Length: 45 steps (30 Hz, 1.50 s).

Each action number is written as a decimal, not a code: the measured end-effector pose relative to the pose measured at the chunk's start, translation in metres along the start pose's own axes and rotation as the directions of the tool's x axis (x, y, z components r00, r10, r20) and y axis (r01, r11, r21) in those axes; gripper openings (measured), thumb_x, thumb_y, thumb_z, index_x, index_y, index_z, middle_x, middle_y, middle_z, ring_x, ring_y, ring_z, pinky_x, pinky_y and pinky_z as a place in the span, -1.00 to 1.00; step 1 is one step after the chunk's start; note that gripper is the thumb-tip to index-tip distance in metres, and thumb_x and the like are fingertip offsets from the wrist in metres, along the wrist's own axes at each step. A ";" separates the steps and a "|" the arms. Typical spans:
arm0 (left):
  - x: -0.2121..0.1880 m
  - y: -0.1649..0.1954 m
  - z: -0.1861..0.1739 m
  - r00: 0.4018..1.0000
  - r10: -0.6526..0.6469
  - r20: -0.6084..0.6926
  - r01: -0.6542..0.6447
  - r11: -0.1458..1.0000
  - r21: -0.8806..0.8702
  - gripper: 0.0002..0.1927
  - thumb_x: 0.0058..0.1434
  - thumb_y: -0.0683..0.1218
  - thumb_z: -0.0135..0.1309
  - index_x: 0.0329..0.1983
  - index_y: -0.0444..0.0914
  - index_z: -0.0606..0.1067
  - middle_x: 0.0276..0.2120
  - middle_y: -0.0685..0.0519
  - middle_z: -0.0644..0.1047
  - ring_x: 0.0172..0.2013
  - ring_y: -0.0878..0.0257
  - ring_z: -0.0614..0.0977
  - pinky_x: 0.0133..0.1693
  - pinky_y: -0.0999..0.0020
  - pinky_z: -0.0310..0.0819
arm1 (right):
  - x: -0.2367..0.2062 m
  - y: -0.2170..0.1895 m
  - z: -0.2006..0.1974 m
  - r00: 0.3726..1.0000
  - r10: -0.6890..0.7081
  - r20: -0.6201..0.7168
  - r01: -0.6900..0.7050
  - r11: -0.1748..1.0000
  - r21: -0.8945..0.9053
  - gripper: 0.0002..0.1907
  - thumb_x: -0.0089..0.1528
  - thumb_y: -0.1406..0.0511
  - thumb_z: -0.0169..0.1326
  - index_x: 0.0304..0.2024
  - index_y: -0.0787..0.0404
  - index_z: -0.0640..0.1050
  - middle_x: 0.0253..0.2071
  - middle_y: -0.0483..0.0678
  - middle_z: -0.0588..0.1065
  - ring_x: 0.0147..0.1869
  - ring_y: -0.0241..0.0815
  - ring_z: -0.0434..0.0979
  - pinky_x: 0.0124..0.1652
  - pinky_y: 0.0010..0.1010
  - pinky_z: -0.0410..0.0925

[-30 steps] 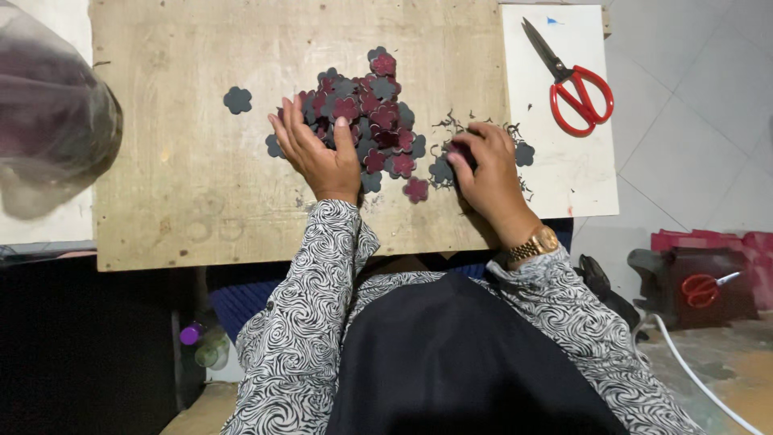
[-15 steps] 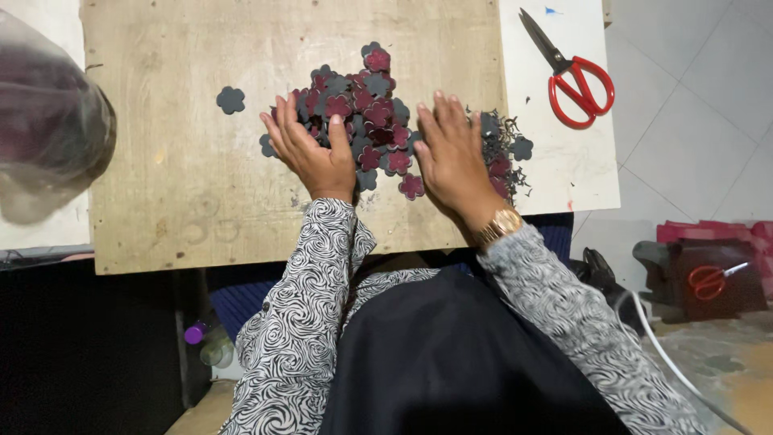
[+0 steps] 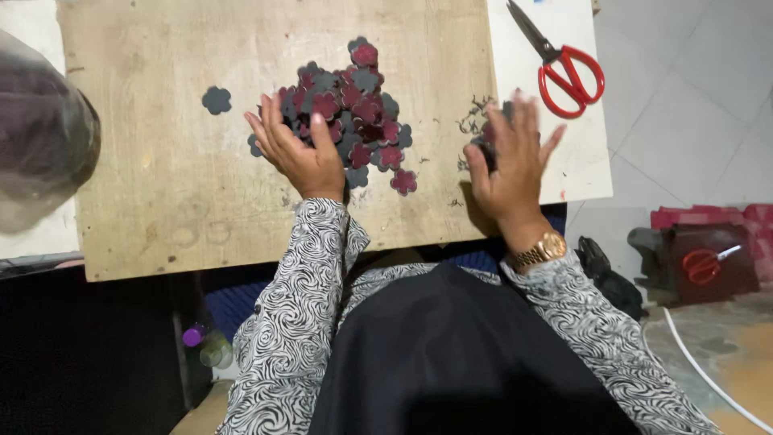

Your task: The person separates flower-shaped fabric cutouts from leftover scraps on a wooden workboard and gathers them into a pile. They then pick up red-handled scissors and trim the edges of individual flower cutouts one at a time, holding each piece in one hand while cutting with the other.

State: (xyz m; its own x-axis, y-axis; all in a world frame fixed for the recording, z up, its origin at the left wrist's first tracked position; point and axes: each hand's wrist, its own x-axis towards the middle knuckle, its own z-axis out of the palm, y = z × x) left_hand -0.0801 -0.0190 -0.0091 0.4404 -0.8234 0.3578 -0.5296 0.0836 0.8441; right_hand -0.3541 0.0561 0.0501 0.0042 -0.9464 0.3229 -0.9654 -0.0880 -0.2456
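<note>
A pile of small flower-shaped cutouts (image 3: 354, 113), dark red and grey, lies on a wooden board (image 3: 177, 177). My left hand (image 3: 296, 153) rests flat against the pile's left side, fingers spread over the pieces. My right hand (image 3: 509, 165) is open with fingers apart, to the right of the pile, over a few dark pieces and thin scraps (image 3: 477, 121) near the board's right edge. One grey flower cutout (image 3: 216, 100) lies alone to the left of the pile.
Red-handled scissors (image 3: 564, 68) lie on a white sheet (image 3: 580, 161) right of the board. A clear plastic bag (image 3: 40, 137) sits at the far left. On the floor at right stands a dark box with a second pair of red scissors (image 3: 707, 263).
My right hand has moved from the pile's right side out to the scraps near the board's right edge. My left hand has stayed against the pile's left side.
</note>
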 end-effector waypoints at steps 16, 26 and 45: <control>-0.046 0.056 -0.016 0.898 0.360 0.253 -0.380 0.925 0.030 -0.42 0.38 -0.06 0.04 0.44 -0.19 0.21 0.56 -0.11 0.04 0.54 -0.12 -0.16 0.53 -0.17 -0.34 | -0.003 0.011 -0.002 0.977 -0.145 0.154 0.133 0.988 0.084 0.13 0.13 -0.30 0.07 0.54 0.07 0.01 0.55 0.30 -0.33 0.63 0.25 -0.48 0.34 0.36 -0.57; -0.073 0.071 -0.008 0.827 0.268 0.493 -0.408 0.891 0.201 -0.19 0.24 -0.10 0.13 0.55 -0.21 0.12 0.56 -0.31 -0.18 0.51 -0.38 -0.31 0.38 -0.47 -0.55 | 0.011 -0.032 0.023 0.946 -0.255 0.200 0.250 0.967 0.048 -0.53 0.36 0.17 -0.02 0.33 0.02 0.46 0.54 0.14 0.12 0.66 0.16 -0.15 0.37 0.47 -0.49; -0.078 0.121 0.082 0.819 0.337 0.464 -0.372 0.928 -0.017 -0.70 0.04 -0.08 0.32 -0.22 -0.30 0.52 -0.19 -0.12 0.49 -0.09 -0.11 0.48 -0.10 -0.01 0.36 | -0.006 0.049 -0.031 0.984 0.127 0.127 -0.159 0.945 0.286 -0.64 0.15 0.37 0.29 0.00 0.28 0.60 -0.24 0.07 0.57 -0.14 0.06 0.55 -0.07 -0.19 0.40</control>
State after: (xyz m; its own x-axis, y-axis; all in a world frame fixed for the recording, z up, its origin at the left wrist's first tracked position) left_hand -0.2386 0.0095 0.0322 -0.1546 -0.9067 0.3925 -0.6427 0.3940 0.6570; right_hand -0.4098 0.0671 0.0639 -0.0857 -0.9816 0.1705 -0.8383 -0.0215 -0.5447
